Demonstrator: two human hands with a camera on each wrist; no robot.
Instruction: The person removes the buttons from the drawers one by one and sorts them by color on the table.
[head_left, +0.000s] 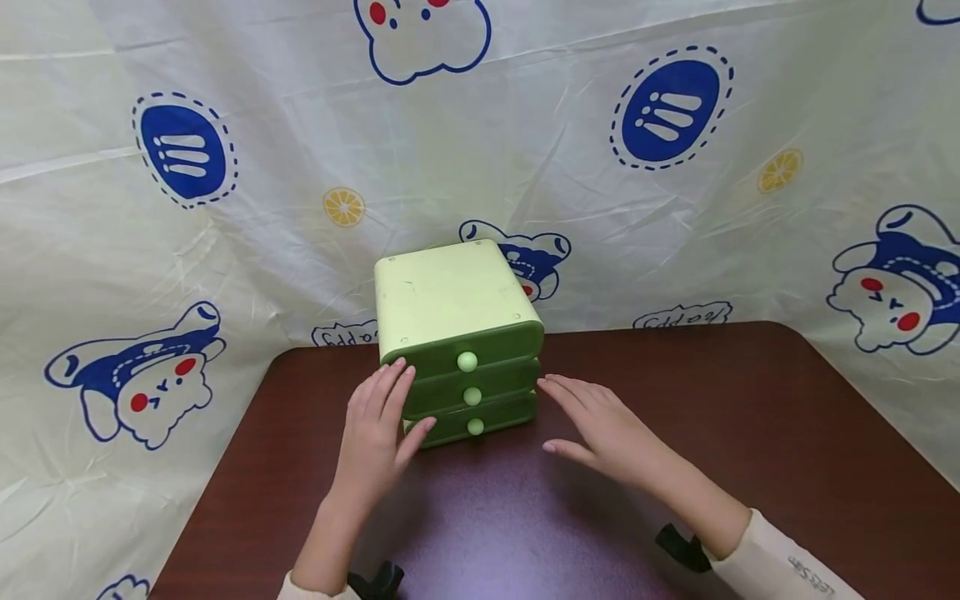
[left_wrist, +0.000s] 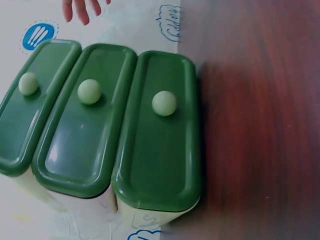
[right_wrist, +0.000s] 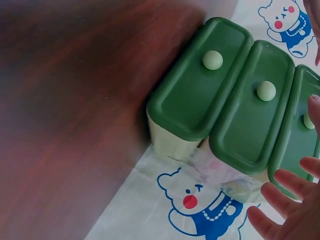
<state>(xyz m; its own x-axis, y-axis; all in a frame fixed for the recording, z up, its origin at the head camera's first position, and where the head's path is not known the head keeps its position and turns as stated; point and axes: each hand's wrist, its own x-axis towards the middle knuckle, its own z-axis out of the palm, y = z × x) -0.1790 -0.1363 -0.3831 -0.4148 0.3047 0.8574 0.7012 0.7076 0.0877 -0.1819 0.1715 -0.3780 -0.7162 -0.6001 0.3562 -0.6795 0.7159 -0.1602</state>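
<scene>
A small chest of drawers [head_left: 453,292] with a pale cream-green body stands on the table. It has 3 dark green drawer fronts, each with a round light green knob [head_left: 467,362], and all drawers look closed. My left hand [head_left: 378,425] is at its front left edge, fingers extended and overlapping the fronts in the head view; contact is unclear. My right hand [head_left: 600,421] is held off the right side with fingers stretched toward it. In the right wrist view, spread fingers of the right hand [right_wrist: 290,205] appear beside the drawer fronts. Neither hand holds anything.
The dark brown table [head_left: 675,400] has rounded far corners. Behind it hangs a pale printed sheet [head_left: 570,167] with cartoon bears, blue ovals and orange slices. Each wrist wears a black strap [head_left: 682,548].
</scene>
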